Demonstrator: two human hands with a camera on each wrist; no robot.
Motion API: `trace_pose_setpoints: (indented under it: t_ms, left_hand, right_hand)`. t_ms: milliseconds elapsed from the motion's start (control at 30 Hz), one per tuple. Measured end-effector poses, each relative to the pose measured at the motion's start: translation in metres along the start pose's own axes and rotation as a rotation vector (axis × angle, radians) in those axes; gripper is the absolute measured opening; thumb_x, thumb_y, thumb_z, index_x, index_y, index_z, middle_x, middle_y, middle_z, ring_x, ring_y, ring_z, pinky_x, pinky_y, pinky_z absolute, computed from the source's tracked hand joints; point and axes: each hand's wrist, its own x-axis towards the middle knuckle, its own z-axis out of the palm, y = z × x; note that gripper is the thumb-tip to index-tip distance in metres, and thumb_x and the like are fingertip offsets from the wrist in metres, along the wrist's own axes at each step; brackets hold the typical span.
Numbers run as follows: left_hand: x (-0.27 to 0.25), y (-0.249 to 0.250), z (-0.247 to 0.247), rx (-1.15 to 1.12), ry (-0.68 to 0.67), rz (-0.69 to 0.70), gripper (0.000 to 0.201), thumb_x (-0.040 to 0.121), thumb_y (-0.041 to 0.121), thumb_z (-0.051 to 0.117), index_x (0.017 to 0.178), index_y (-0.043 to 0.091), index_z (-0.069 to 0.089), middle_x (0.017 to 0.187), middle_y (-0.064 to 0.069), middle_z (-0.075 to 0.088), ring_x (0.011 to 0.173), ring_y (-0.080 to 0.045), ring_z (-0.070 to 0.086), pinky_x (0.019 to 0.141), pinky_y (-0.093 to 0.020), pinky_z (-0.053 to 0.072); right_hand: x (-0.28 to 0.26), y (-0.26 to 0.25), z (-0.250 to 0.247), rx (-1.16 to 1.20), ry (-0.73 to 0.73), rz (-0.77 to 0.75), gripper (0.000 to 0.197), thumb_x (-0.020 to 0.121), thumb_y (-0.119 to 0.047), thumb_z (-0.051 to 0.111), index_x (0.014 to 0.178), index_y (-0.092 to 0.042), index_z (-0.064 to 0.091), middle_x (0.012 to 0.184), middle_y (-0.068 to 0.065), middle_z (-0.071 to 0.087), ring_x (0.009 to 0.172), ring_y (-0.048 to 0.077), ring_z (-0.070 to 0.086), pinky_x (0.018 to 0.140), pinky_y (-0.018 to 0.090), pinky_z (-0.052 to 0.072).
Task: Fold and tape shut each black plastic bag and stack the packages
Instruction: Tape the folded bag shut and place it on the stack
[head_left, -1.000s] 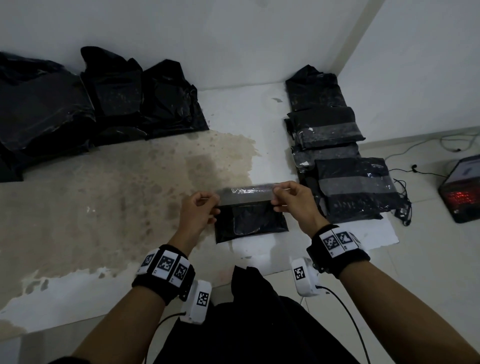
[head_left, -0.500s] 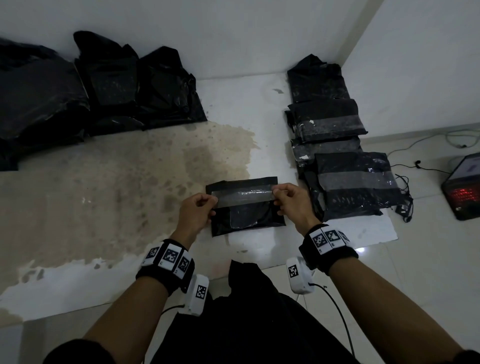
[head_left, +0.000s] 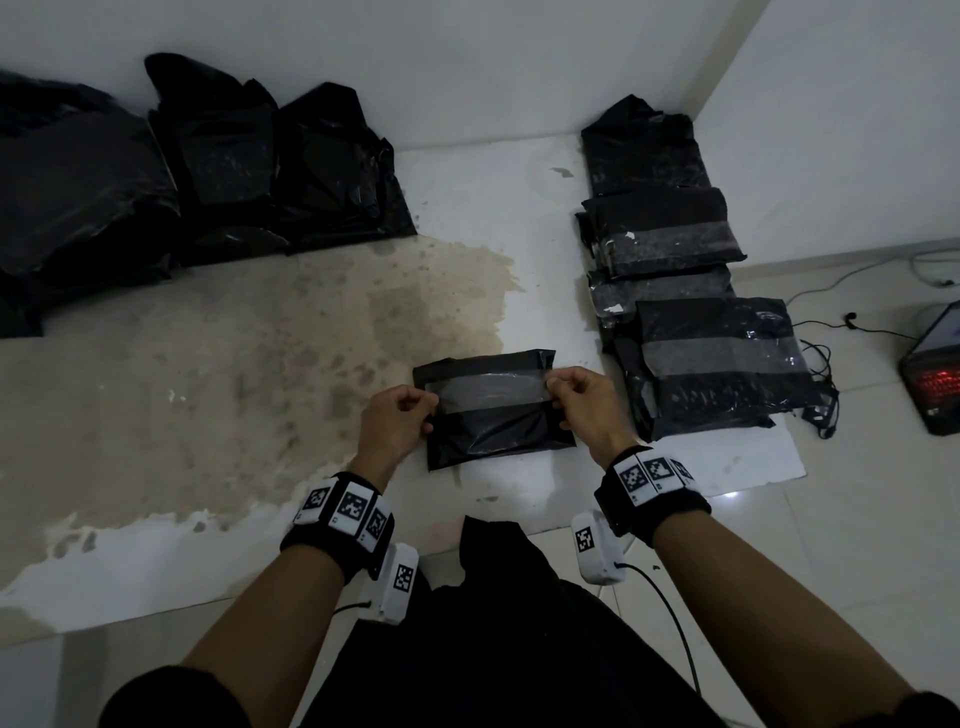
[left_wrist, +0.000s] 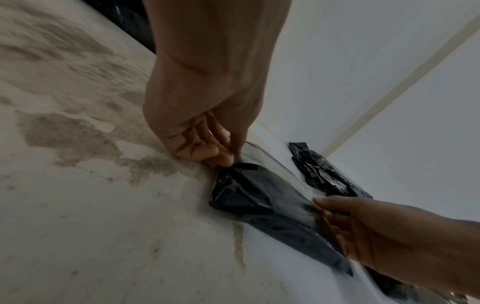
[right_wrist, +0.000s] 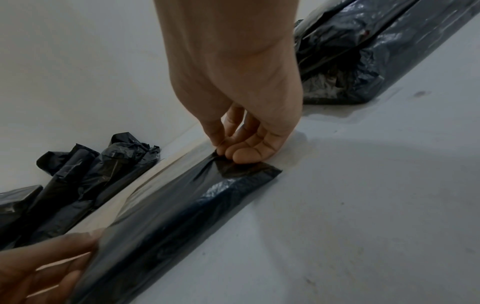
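I have the folded black bag lying flat on the white board in front of me, just beside the stack of taped packages on my right. Across its top I am stretching a strip of clear tape. My left hand pinches the tape's left end between thumb and curled fingers, and my right hand pinches the right end the same way; both hold tape, nothing else.

To do this well, I judge the strip must stay taut and level, so it lands straight over the edge of the folded flap. I should lower the middle first, then rub outward to each end, so no air or creases get trapped. Thin plastic will likely pucker if I pull unevenly, and the tape could stick to itself if it goes slack. Whether the tape already touches the bag along its length, I cannot tell. The untaped bags wait against the far wall.
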Motion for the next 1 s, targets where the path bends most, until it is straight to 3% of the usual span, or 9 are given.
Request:
trace_pose_setpoints:
  t_ms: [167, 300, 400, 533, 700, 733, 800, 900, 1000]
  left_hand:
    - [0.001, -0.001, -0.002, 0.078, 0.005, 0.022, 0.013, 0.094, 0.021, 0.070, 0.089, 0.009, 0.073, 0.080, -0.003, 0.071, 0.047, -0.001, 0.060, 0.051, -0.010, 0.046]
    - [0.002, 0.000, -0.003, 0.167, -0.007, 0.046, 0.018, 0.094, 0.022, 0.070, 0.087, 0.005, 0.074, 0.076, -0.006, 0.070, 0.055, -0.008, 0.059, 0.049, -0.009, 0.043]
    - [0.005, -0.002, -0.006, 0.199, -0.013, 0.062, 0.018, 0.092, 0.023, 0.073, 0.086, 0.006, 0.076, 0.084, -0.007, 0.073, 0.065, -0.011, 0.062, 0.057, -0.015, 0.045]
    - [0.004, -0.003, -0.009, 0.211, -0.003, 0.075, 0.013, 0.091, 0.022, 0.074, 0.086, 0.010, 0.075, 0.085, -0.004, 0.072, 0.072, -0.012, 0.063, 0.065, -0.021, 0.046]
    - [-0.008, 0.005, -0.013, 0.271, 0.159, 0.082, 0.010, 0.094, 0.027, 0.066, 0.095, 0.017, 0.062, 0.090, 0.002, 0.066, 0.080, -0.017, 0.061, 0.071, -0.032, 0.049]
    - [-0.012, 0.007, -0.012, 0.319, 0.218, 0.135, 0.009, 0.095, 0.027, 0.063, 0.096, 0.020, 0.058, 0.090, 0.003, 0.063, 0.079, -0.017, 0.060, 0.069, -0.032, 0.049]
    - [-0.023, 0.010, -0.007, 0.416, 0.283, 0.388, 0.007, 0.097, 0.025, 0.057, 0.102, 0.021, 0.056, 0.094, 0.004, 0.058, 0.081, -0.017, 0.056, 0.069, -0.033, 0.047]
    - [-0.040, 0.000, 0.017, 0.627, 0.115, 0.757, 0.037, 0.098, 0.030, 0.046, 0.128, 0.011, 0.056, 0.125, -0.008, 0.056, 0.113, -0.023, 0.053, 0.096, -0.036, 0.044]
    - [-0.049, -0.023, 0.044, 0.859, -0.021, 0.870, 0.059, 0.101, 0.032, 0.039, 0.150, -0.001, 0.037, 0.156, -0.020, 0.037, 0.148, -0.034, 0.030, 0.119, -0.050, 0.029]
  right_hand:
    - [0.004, 0.005, 0.000, -0.033, 0.017, -0.013, 0.011, 0.097, -0.013, 0.064, 0.093, -0.019, 0.071, 0.080, 0.000, 0.067, 0.065, 0.009, 0.057, 0.054, 0.025, 0.046]
    - [0.004, 0.006, 0.001, -0.063, 0.029, -0.043, 0.012, 0.098, -0.020, 0.064, 0.088, -0.023, 0.069, 0.081, 0.000, 0.069, 0.065, 0.009, 0.060, 0.060, 0.027, 0.046]
    - [0.001, 0.005, -0.002, 0.000, 0.034, -0.029, 0.020, 0.103, -0.024, 0.054, 0.091, -0.021, 0.070, 0.080, 0.003, 0.069, 0.065, 0.010, 0.060, 0.052, 0.026, 0.045]
    - [-0.004, 0.003, -0.007, 0.106, 0.037, 0.001, 0.028, 0.106, -0.016, 0.041, 0.098, -0.015, 0.067, 0.082, 0.005, 0.066, 0.063, 0.012, 0.060, 0.049, 0.025, 0.048]
    - [-0.012, -0.001, -0.013, 0.140, 0.074, -0.050, 0.029, 0.108, -0.016, 0.037, 0.102, -0.012, 0.064, 0.079, 0.003, 0.064, 0.064, 0.012, 0.059, 0.052, 0.024, 0.049]
    - [-0.013, 0.000, -0.015, 0.090, 0.099, -0.094, 0.028, 0.108, -0.018, 0.038, 0.102, -0.014, 0.065, 0.080, 0.001, 0.065, 0.068, 0.012, 0.060, 0.056, 0.024, 0.050]
    - [-0.016, 0.004, -0.015, -0.081, 0.158, -0.257, 0.025, 0.107, -0.022, 0.041, 0.106, -0.015, 0.065, 0.088, 0.000, 0.066, 0.080, 0.014, 0.063, 0.069, 0.027, 0.051]
    - [-0.027, 0.009, -0.008, -0.387, 0.157, -0.592, 0.029, 0.105, -0.028, 0.042, 0.117, -0.015, 0.064, 0.106, 0.004, 0.064, 0.099, 0.021, 0.057, 0.083, 0.035, 0.046]
    - [-0.042, 0.017, 0.009, -0.700, 0.061, -0.850, 0.041, 0.106, -0.029, 0.039, 0.135, -0.008, 0.058, 0.132, 0.013, 0.057, 0.123, 0.029, 0.049, 0.102, 0.041, 0.041]
